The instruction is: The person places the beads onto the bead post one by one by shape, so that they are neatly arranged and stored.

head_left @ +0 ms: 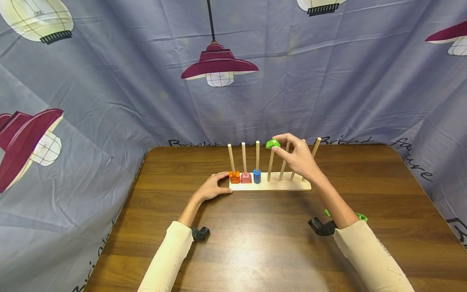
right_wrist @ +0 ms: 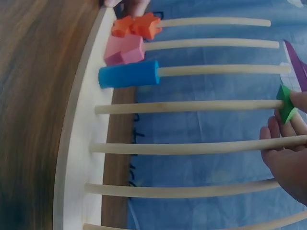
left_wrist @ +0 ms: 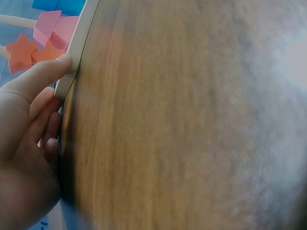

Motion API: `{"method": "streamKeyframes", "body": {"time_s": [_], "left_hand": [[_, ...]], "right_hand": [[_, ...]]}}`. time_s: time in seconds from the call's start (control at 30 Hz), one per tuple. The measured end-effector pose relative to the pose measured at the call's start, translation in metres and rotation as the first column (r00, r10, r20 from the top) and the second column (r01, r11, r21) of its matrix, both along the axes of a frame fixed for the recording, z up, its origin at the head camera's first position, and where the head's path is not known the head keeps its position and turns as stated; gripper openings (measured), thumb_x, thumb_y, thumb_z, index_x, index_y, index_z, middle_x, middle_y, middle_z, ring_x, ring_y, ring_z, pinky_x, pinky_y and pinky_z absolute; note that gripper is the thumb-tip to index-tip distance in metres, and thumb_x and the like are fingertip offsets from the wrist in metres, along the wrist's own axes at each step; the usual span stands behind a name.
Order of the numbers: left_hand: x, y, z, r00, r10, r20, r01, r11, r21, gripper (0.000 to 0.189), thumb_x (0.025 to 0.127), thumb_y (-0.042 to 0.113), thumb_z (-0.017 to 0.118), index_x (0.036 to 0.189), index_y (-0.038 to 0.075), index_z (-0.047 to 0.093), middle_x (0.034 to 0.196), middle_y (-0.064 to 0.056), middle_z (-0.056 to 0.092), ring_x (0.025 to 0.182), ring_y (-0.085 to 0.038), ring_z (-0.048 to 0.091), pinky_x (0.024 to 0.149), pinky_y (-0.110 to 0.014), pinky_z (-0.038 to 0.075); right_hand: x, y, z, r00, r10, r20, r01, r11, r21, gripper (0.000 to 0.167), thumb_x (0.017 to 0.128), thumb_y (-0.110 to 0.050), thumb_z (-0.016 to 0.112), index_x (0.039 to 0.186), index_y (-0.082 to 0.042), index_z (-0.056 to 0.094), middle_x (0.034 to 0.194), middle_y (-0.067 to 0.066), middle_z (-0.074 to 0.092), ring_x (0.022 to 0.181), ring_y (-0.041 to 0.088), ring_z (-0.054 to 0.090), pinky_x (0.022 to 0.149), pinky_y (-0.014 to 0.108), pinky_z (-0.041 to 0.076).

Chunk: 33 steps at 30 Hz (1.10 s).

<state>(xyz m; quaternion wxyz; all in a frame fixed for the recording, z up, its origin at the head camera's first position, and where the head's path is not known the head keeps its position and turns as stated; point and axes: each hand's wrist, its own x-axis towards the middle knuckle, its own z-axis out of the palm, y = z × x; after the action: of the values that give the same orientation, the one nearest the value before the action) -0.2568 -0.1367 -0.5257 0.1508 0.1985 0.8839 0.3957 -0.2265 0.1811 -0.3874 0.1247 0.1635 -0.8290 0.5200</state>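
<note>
A pale wooden peg board (head_left: 277, 185) with several upright dowels stands on the table. My left hand (head_left: 211, 188) holds its left end, the thumb on the front edge and the fingers behind. Orange star blocks (right_wrist: 146, 25), pink blocks (right_wrist: 124, 49) and a blue cylinder (right_wrist: 128, 74) sit at the foot of the first three pegs. High over the board, my right hand (head_left: 297, 156) pinches a green angular block (head_left: 273, 143) between thumb and fingers. That block is at the top of the fourth peg (right_wrist: 192, 106), whose tip meets it.
More green blocks (head_left: 362, 217) lie on the table, partly hidden behind the right forearm. Black wrist straps (head_left: 322, 226) sit on both arms. A grey-blue curtain (head_left: 164, 101) with printed lamps hangs behind the wooden table (head_left: 240, 239).
</note>
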Motion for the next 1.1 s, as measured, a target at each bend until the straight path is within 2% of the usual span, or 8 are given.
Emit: {"method": "streamKeyframes", "body": {"time_s": [0.13,0.2,0.23,0.33,0.53,0.87,0.97,1.1], "left_hand": [[0.000,0.000,0.001,1.000,-0.002,-0.001,0.002,1.000,-0.004,0.073,0.084,0.024,0.080,0.147,0.003,0.049,0.153,-0.014,0.043,0.140,-0.034,0.034,0.114,-0.049,0.027],[0.000,0.000,0.001,1.000,-0.001,-0.002,0.001,1.000,-0.011,0.073,0.084,0.024,0.080,0.147,0.003,0.049,0.153,-0.014,0.043,0.140,-0.034,0.034,0.114,-0.048,0.027],[0.000,0.000,0.001,1.000,0.001,-0.002,-0.001,1.000,-0.013,0.074,0.084,0.024,0.080,0.147,0.003,0.049,0.153,-0.014,0.043,0.140,-0.034,0.034,0.114,-0.048,0.027],[0.000,0.000,0.001,1.000,0.003,0.000,-0.003,1.000,-0.015,0.074,0.084,0.025,0.080,0.147,0.004,0.049,0.153,-0.013,0.043,0.140,-0.034,0.034,0.114,-0.049,0.027],[0.000,0.000,0.002,1.000,0.010,0.003,-0.010,1.000,-0.011,0.074,0.084,0.025,0.080,0.147,0.004,0.049,0.152,-0.013,0.044,0.140,-0.033,0.034,0.114,-0.049,0.028],[-0.001,0.001,0.000,1.000,0.013,0.003,-0.012,1.000,-0.009,0.075,0.084,0.027,0.080,0.148,0.006,0.048,0.152,-0.012,0.044,0.139,-0.032,0.035,0.113,-0.049,0.028],[-0.001,0.001,0.000,1.000,0.011,0.006,-0.011,1.000,-0.014,0.075,0.084,0.027,0.080,0.148,0.006,0.048,0.153,-0.011,0.043,0.140,-0.032,0.034,0.113,-0.049,0.028],[-0.001,0.001,0.000,1.000,0.014,0.008,-0.014,1.000,-0.015,0.075,0.084,0.027,0.080,0.148,0.005,0.048,0.153,-0.012,0.043,0.140,-0.032,0.034,0.114,-0.049,0.028]], "right_hand": [[-0.003,-0.001,-0.007,0.996,0.019,0.088,-0.011,0.996,-0.093,0.035,0.095,-0.004,0.067,0.127,0.005,0.055,0.116,0.018,0.063,0.095,0.021,0.059,0.079,0.019,0.046],[-0.004,0.000,-0.013,0.990,0.031,0.137,-0.015,0.993,-0.116,0.038,0.096,-0.002,0.065,0.129,0.007,0.051,0.124,0.023,0.060,0.108,0.027,0.058,0.086,0.021,0.046],[-0.004,0.000,-0.015,0.988,0.032,0.151,-0.015,0.994,-0.112,0.038,0.096,-0.002,0.065,0.130,0.008,0.051,0.125,0.025,0.059,0.110,0.029,0.058,0.087,0.022,0.047],[-0.004,0.000,-0.022,0.986,0.019,0.163,-0.004,0.996,-0.092,0.036,0.096,-0.006,0.066,0.128,0.007,0.055,0.124,0.024,0.061,0.109,0.028,0.059,0.085,0.021,0.047],[-0.003,-0.001,-0.036,0.986,0.030,0.166,-0.004,0.988,-0.154,0.034,0.095,-0.010,0.069,0.124,0.006,0.061,0.118,0.019,0.064,0.099,0.016,0.060,0.081,0.022,0.048],[0.001,-0.002,-0.085,0.946,0.033,0.323,0.040,0.976,-0.215,0.038,0.094,-0.009,0.069,0.126,0.009,0.057,0.115,0.024,0.062,0.101,0.025,0.059,0.081,0.024,0.048],[0.001,-0.002,-0.098,0.935,0.023,0.354,0.052,0.978,-0.201,0.038,0.094,-0.008,0.069,0.125,0.009,0.058,0.116,0.024,0.062,0.102,0.025,0.058,0.080,0.025,0.047],[0.001,-0.002,-0.113,0.933,-0.001,0.360,0.060,0.986,-0.154,0.037,0.091,-0.007,0.071,0.123,0.009,0.061,0.114,0.024,0.065,0.100,0.028,0.060,0.077,0.026,0.047]]}}
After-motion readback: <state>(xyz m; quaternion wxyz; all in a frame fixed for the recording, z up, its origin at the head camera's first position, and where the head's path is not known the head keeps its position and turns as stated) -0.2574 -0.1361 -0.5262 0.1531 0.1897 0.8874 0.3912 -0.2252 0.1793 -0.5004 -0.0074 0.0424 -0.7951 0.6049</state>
